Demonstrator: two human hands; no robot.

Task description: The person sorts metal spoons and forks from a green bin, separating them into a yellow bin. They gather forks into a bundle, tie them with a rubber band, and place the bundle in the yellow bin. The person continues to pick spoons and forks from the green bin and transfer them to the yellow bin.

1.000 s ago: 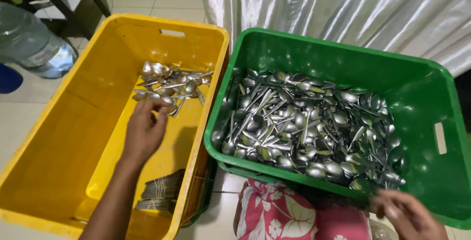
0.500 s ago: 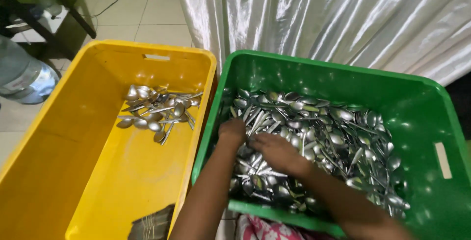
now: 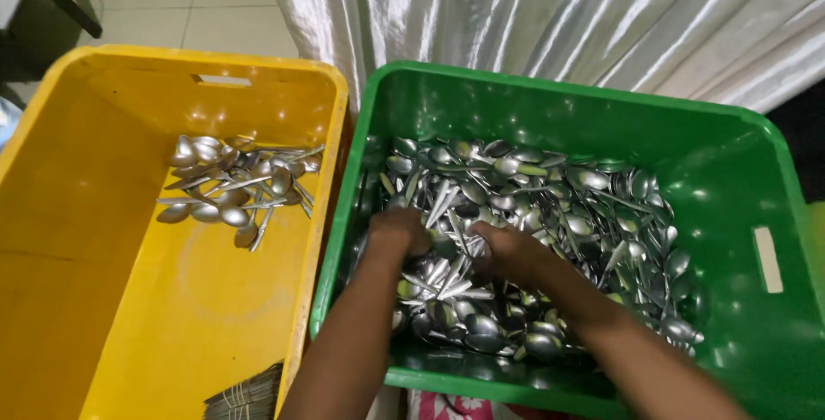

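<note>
Inside one green crate (image 3: 730,162), both hands (image 3: 400,229) (image 3: 507,251) dig among countless spoons (image 3: 550,205), fingers' grip hidden.

Tiled floor (image 3: 155,8) — yellow crate (image 3: 51,240) and green crate (image 3: 739,214) side by side.

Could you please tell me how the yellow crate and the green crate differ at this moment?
The yellow crate holds a small cluster of spoons; the green crate holds a big heap. Both the left hand and right hand dig in the green one, none in the yellow. Both are plastic with handle slots.
</note>
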